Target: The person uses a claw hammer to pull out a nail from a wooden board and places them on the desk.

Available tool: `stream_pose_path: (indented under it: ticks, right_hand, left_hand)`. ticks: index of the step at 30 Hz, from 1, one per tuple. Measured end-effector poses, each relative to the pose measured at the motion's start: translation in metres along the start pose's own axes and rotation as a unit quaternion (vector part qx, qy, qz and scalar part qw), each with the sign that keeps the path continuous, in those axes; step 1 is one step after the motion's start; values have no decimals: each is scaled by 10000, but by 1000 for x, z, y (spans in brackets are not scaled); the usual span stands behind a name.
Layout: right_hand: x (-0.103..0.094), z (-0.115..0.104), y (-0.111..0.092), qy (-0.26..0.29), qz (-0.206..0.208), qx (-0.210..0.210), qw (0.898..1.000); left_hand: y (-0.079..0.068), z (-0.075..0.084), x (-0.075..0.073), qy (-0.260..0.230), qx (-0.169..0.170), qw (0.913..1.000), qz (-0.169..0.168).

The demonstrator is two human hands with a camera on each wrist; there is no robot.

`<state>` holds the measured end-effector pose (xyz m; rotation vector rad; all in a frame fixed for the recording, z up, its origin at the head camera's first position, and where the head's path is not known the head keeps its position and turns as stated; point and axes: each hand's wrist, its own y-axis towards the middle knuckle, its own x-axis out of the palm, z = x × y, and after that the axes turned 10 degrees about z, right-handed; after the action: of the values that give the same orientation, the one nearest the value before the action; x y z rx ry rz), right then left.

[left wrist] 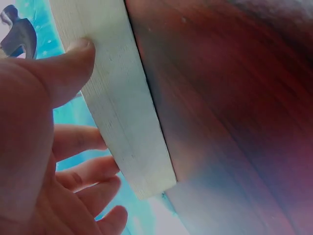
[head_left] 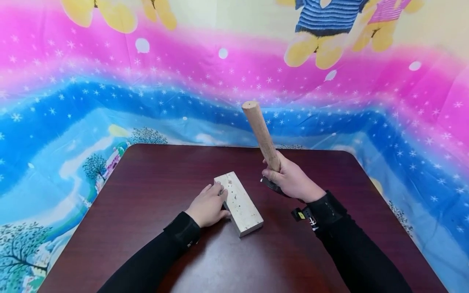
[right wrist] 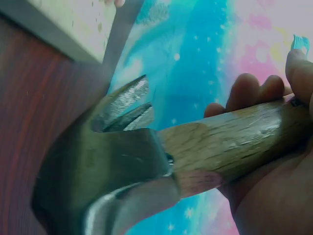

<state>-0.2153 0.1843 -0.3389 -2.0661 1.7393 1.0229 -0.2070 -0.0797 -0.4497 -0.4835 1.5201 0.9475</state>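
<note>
Tabletop [head_left: 165, 167] below, right fingers [right wrist: 244, 93] grip hammer [right wrist: 102, 166], handle [head_left: 261, 134] slanting up; left fingers [left wrist: 80, 139] touch block [head_left: 242, 205].

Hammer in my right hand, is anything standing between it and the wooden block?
Nothing visible stands between the hammer and the block. In the head view, the right hand holds the hammer to the block's right, while the left hand touches the block's left edge, on the side away from the hammer.

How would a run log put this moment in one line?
Left hand: touching wooden block | Right hand: holding hammer, handle up, head down | Block: lying on table
</note>
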Motion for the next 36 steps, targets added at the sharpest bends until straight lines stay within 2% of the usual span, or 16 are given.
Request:
stream_pose_path:
  ticks: [4, 9, 13, 20, 26, 36]
  right_hand:
    - [8, -10, -1, 68, -330, 72, 9994]
    - [22, -22, 1, 117, -992, -55, 9950]
    - [31, -29, 5, 99, -1444, 139, 9894]
    - [47, -37, 22, -370, -1893, 208, 9810]
    - [61, -35, 36, -597, -2091, 355, 9754]
    - [74, -35, 47, -322, -1994, 753, 9765]
  left_hand:
    - [5, 2, 2, 62, 79, 9996, 257]
    - [8, 3, 5, 91, 41, 9987, 494]
    - [9, 4, 4, 66, 38, 9987, 501]
    - [11, -2, 1, 63, 238, 9984, 513]
    - [10, -4, 0, -6, 275, 9989, 378]
    - [7, -2, -1, -120, 138, 9994, 282]
